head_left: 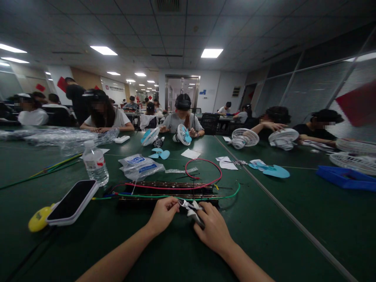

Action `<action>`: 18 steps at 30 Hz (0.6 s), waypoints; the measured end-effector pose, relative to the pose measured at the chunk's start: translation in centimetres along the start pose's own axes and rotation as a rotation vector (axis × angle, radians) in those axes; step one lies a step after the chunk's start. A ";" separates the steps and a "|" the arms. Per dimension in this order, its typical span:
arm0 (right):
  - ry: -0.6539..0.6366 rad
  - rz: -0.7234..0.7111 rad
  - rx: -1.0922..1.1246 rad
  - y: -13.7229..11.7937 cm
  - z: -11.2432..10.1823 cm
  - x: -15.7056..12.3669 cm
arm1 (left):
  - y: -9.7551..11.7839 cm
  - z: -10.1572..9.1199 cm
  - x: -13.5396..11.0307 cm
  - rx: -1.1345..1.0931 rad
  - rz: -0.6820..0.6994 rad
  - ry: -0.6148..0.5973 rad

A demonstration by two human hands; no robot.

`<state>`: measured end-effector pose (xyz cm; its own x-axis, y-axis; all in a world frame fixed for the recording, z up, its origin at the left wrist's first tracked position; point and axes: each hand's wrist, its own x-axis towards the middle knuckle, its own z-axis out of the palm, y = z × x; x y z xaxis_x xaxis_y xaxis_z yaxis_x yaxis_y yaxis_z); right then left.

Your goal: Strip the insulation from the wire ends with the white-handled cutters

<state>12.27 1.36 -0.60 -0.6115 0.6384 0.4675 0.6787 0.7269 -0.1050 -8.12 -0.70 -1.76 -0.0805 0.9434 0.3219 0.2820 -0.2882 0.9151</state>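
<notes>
My left hand (pixel 163 214) is closed in a pinch on a thin wire end beside a dark terminal strip (pixel 169 194). My right hand (pixel 213 229) is wrapped round a small hand tool (pixel 192 209) with light handles, whose tip meets the left fingers. Red wire (pixel 205 172) loops over the strip and a green wire (pixel 229 194) runs along it. Both hands sit at the near edge of the green table (pixel 264 235).
A phone (pixel 73 201) lies on a yellow object at the left, with a water bottle (pixel 95 162) and plastic bags (pixel 141 165) behind it. Small fans (pixel 244 138), blue fan blades (pixel 272 170) and a blue tray (pixel 345 177) lie farther off. Several people sit across the table.
</notes>
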 end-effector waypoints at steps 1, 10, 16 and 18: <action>-0.002 0.001 -0.005 0.0 0.1 0.0 | 0.0 0.0 0.0 -0.001 0.000 0.001; 0.018 0.018 -0.094 0.1 0.9 -0.2 | 0.0 0.1 -0.1 0.014 0.003 -0.002; 0.021 0.014 -0.139 0.0 0.8 -0.2 | 0.0 0.3 -0.2 -0.045 -0.081 -0.037; 0.025 0.014 -0.138 0.0 0.8 -0.3 | 0.0 0.3 -0.2 -0.051 -0.095 -0.043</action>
<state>12.11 1.39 -1.42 -0.5926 0.6400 0.4891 0.7375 0.6753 0.0098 -7.76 -0.81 -1.86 -0.0634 0.9726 0.2236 0.2260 -0.2042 0.9525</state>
